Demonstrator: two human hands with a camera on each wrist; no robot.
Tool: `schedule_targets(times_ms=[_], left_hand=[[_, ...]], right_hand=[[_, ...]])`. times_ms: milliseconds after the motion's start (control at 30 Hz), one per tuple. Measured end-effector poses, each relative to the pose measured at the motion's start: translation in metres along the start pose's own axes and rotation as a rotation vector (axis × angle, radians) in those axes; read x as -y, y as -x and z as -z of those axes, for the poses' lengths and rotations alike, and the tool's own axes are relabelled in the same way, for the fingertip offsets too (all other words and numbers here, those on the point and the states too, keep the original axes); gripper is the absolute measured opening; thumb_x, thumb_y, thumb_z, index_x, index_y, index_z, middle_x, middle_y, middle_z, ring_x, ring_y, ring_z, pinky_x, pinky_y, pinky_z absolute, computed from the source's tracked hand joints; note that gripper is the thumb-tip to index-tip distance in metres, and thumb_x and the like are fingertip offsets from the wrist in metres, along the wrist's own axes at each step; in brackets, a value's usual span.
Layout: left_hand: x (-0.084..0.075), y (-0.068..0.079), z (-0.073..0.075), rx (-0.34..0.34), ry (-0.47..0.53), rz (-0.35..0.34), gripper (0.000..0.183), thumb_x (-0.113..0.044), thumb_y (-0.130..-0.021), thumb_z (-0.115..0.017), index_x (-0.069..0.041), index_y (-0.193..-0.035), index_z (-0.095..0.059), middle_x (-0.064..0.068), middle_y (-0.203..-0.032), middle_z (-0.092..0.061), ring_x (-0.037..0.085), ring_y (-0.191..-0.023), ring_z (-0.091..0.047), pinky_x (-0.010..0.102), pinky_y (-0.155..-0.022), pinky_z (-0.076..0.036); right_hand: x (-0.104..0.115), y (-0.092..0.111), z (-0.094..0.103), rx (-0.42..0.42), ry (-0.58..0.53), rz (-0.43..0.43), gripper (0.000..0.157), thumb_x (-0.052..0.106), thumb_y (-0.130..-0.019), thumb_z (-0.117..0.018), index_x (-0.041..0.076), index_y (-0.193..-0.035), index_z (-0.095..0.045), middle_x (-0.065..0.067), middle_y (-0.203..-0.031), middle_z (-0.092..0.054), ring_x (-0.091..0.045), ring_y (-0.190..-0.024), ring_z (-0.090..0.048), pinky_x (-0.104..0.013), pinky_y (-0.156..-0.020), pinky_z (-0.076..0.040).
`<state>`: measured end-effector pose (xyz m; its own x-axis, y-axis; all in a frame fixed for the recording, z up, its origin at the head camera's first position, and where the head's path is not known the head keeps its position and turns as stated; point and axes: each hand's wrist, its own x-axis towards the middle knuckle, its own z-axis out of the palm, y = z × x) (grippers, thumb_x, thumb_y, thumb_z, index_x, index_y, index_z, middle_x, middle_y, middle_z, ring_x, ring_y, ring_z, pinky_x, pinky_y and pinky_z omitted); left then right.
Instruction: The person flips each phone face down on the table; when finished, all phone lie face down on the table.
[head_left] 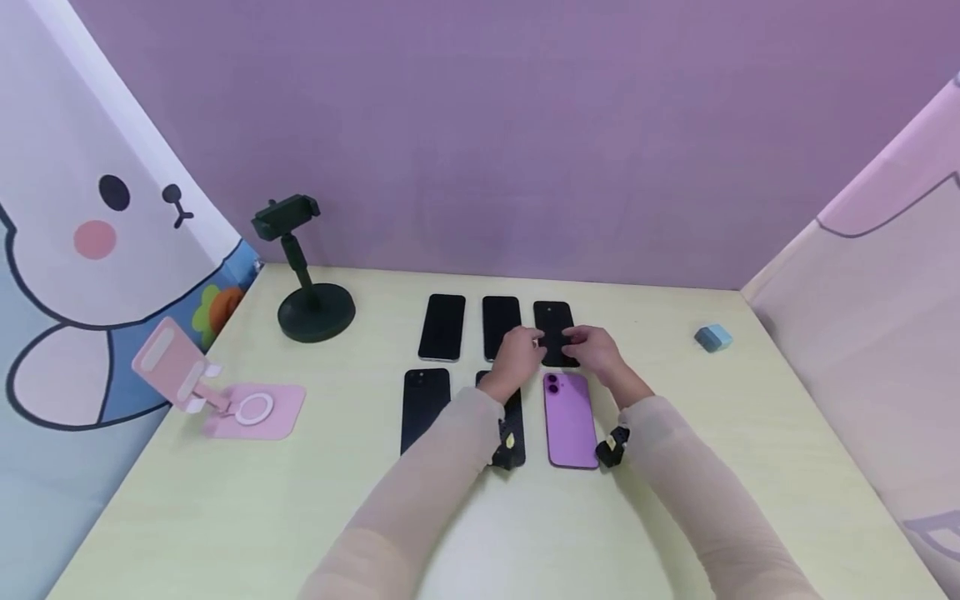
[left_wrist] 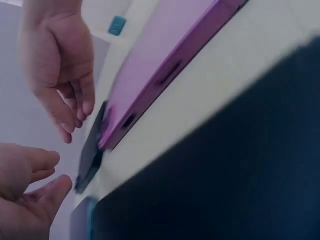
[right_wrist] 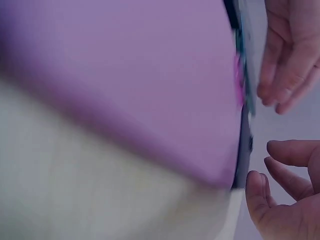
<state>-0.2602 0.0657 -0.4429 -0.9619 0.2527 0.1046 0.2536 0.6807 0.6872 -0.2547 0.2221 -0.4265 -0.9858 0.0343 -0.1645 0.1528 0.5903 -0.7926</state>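
Both hands hover over a black phone (head_left: 553, 315) at the right end of the back row. My left hand (head_left: 519, 357) is by its left edge, with loosely bent fingers and nothing visible between them. On the other side, my right hand (head_left: 600, 352) has thumb and fingers apart near the right edge. The wrist views show the left hand (left_wrist: 27, 192) and right hand (right_wrist: 290, 185) facing each other; contact with the phone is unclear. Below lies a purple phone (head_left: 572, 425), back up. The left arm partly covers a dark phone (head_left: 514, 417) in the front row.
Two more black phones, one (head_left: 442, 327) left and one (head_left: 500, 321) in the middle, share the back row. Another dark phone (head_left: 424, 404) lies front left. A black stand (head_left: 317, 313) and a pink folding stand (head_left: 255, 425) occupy the left; a blue block (head_left: 713, 337) is right.
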Motion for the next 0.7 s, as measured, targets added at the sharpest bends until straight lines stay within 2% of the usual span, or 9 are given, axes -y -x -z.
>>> schedule_targets(times_ms=[133, 200, 267, 367, 467, 700], left_hand=[[0.013, 0.003, 0.021, -0.084, 0.019, -0.066, 0.029, -0.005, -0.091, -0.067, 0.000, -0.120, -0.068, 0.015, -0.102, -0.064, 0.024, -0.096, -0.061, 0.032, -0.084, -0.049], [0.023, 0.006, 0.031, -0.114, 0.044, -0.051, 0.029, -0.005, -0.091, -0.067, 0.001, -0.119, -0.067, 0.016, -0.102, -0.063, 0.026, -0.095, -0.060, 0.034, -0.084, -0.049], [0.032, 0.009, 0.040, -0.127, 0.070, -0.007, 0.030, -0.006, -0.092, -0.067, 0.001, -0.120, -0.066, 0.017, -0.105, -0.062, 0.027, -0.096, -0.060, 0.036, -0.083, -0.050], [0.045, 0.015, 0.049, -0.119, 0.082, 0.062, 0.032, -0.009, -0.094, -0.066, 0.001, -0.124, -0.064, 0.019, -0.112, -0.063, 0.028, -0.100, -0.061, 0.037, -0.083, -0.051], [0.054, 0.018, 0.055, -0.100, 0.089, 0.101, 0.034, -0.010, -0.094, -0.066, 0.001, -0.125, -0.063, 0.020, -0.113, -0.065, 0.029, -0.102, -0.063, 0.039, -0.084, -0.051], [0.067, 0.020, 0.055, -0.046, 0.096, 0.162, 0.035, -0.014, -0.094, -0.066, -0.005, -0.127, -0.063, 0.016, -0.111, -0.066, 0.027, -0.099, -0.063, 0.040, -0.084, -0.051]], right_hand=[[0.016, 0.002, -0.011, 0.028, 0.051, 0.069, 0.038, 0.004, -0.093, -0.061, -0.006, -0.130, -0.057, -0.026, -0.121, -0.058, -0.036, -0.109, -0.056, -0.043, -0.089, -0.048], [0.022, 0.002, -0.017, 0.046, 0.090, 0.108, 0.038, 0.005, -0.093, -0.061, -0.005, -0.129, -0.057, -0.026, -0.120, -0.059, -0.036, -0.109, -0.057, -0.043, -0.089, -0.048], [0.027, 0.002, -0.023, 0.070, 0.127, 0.141, 0.038, 0.006, -0.093, -0.062, -0.005, -0.129, -0.057, -0.025, -0.120, -0.059, -0.035, -0.108, -0.058, -0.043, -0.088, -0.049], [0.031, 0.000, -0.031, 0.102, 0.180, 0.163, 0.038, 0.008, -0.093, -0.063, -0.003, -0.130, -0.058, -0.024, -0.120, -0.060, -0.035, -0.107, -0.060, -0.043, -0.088, -0.049], [0.035, -0.001, -0.039, 0.120, 0.216, 0.155, 0.038, 0.011, -0.093, -0.064, 0.000, -0.129, -0.059, -0.022, -0.120, -0.061, -0.034, -0.107, -0.060, -0.043, -0.089, -0.048], [0.041, -0.004, -0.049, 0.124, 0.234, 0.102, 0.039, 0.014, -0.093, -0.065, 0.003, -0.130, -0.060, -0.020, -0.123, -0.061, -0.034, -0.110, -0.058, -0.045, -0.091, -0.047]])
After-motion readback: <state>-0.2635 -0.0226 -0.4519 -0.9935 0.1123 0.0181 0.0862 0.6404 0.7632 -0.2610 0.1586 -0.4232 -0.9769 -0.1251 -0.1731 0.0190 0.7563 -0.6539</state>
